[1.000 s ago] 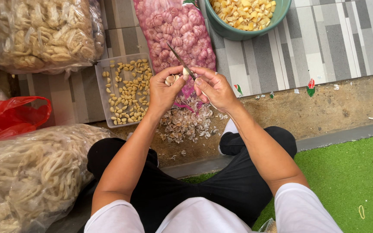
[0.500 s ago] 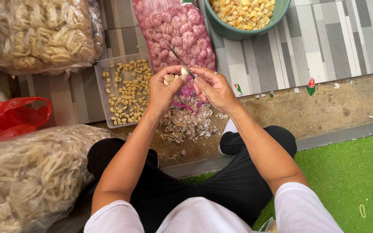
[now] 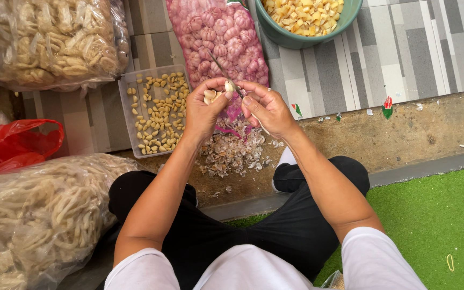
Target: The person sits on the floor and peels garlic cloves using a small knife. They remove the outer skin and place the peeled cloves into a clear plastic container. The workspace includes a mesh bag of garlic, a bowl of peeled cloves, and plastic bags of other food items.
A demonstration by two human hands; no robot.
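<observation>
My left hand cups a few peeled garlic cloves and pinches one more clove at its fingertips. My right hand grips a small knife whose thin blade points up and away, its edge against that clove. Both hands hover over a pile of papery garlic skins on the ground. Behind them lies a pink mesh bag of unpeeled garlic. To the left a clear plastic tray holds several peeled cloves.
A teal bowl of yellowish pieces stands at the top. Clear bags of pale fried snacks and noodle-like strips lie on the left, with a red plastic bag. Green artificial turf covers the right.
The hands have stayed in place; the knife blade has shifted slightly against the clove held at the left fingertips.
</observation>
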